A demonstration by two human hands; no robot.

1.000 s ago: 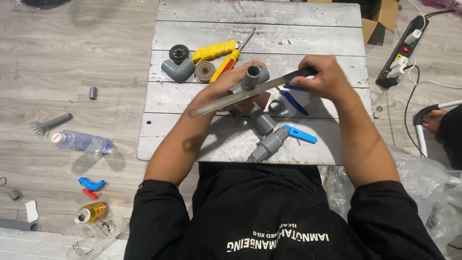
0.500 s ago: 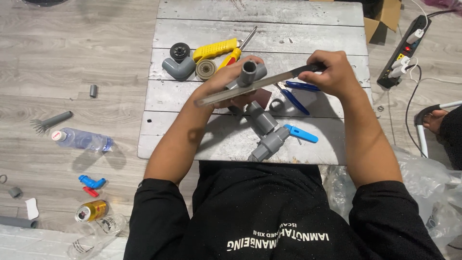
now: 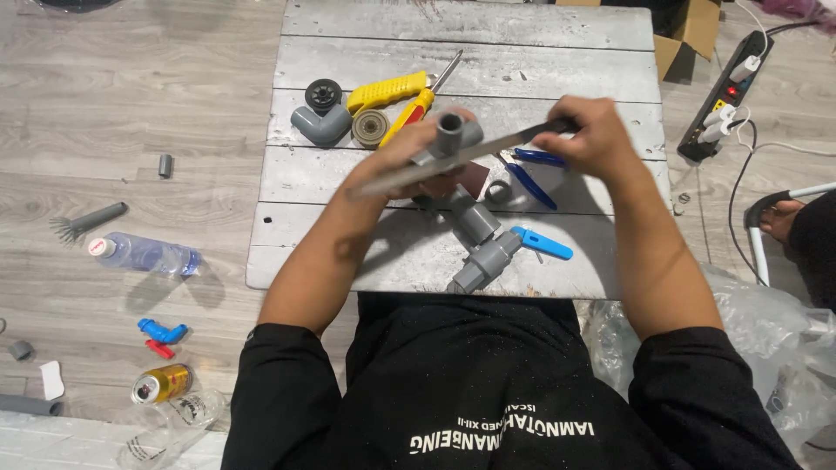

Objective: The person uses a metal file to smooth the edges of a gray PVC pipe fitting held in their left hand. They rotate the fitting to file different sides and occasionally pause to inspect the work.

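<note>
Grey pipe fitting (image 3: pixel 453 137): held above the worktop (image 3: pixel 557 39) near its middle, open socket facing up, gripped in the left hand (image 3: pixel 409 157), fingers closed round its lower part.
Long flat file (image 3: pixel 453 158): laid aslant across the fitting, touching it; dark handle end in the right hand (image 3: pixel 588 139), fingers closed on it; far tip reaching past the left hand.
Directly beneath the hands, on the worktop: grey valve assembly (image 3: pixel 479 248) with blue lever (image 3: pixel 542 244), lying aslant toward the near edge; small grey ring (image 3: pixel 498 191) beside it; blue-handled pliers (image 3: pixel 527 174) just under the right hand; dark reddish patch (image 3: pixel 475 178), kind not clear.
Further back on the worktop: grey elbow (image 3: pixel 320 126), black round cap (image 3: pixel 323 92) touching it, tape roll (image 3: pixel 370 127) just beside, yellow-handled tool (image 3: pixel 387 91), screwdriver (image 3: pixel 427 96).
Floor, left: short grey pipe piece (image 3: pixel 165 165), grey pronged piece (image 3: pixel 87 221), plastic bottle (image 3: pixel 144 255), blue fitting (image 3: pixel 161 332), red piece (image 3: pixel 159 349), can (image 3: pixel 161 384).
Floor, right: power strip (image 3: pixel 727 91) with plugs, cardboard box (image 3: pixel 688 30), clear plastic bag (image 3: pixel 766 339).
</note>
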